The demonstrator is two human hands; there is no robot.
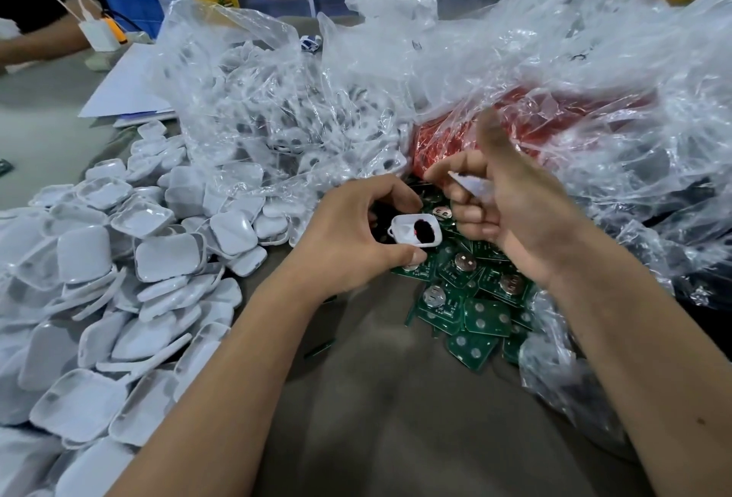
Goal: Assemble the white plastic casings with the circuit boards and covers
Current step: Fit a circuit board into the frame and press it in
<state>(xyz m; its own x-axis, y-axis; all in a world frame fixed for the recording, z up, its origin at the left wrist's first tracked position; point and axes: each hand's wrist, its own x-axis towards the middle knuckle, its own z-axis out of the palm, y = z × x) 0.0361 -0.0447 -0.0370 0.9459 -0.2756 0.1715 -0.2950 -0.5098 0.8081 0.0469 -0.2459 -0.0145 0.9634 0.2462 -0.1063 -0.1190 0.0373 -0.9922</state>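
Over circuit boards (471,298), fingers (400,195) pinch casing (416,231).

Both bare forearms reach forward from the lower edge of the view and converge toward the middle. The left hand (348,231) lies palm down with its fingers curled; the forefinger arches over the top and the thumb closes in from below, pinching a small white casing (414,231) between them. The right hand (511,211) sits just beside it, slightly higher and farther forward, turned so that its back faces the camera. Its fingers are curled inward into a loose fist and hold a thin white piece (471,184) against the palm, and the thumb sticks up, blurred.
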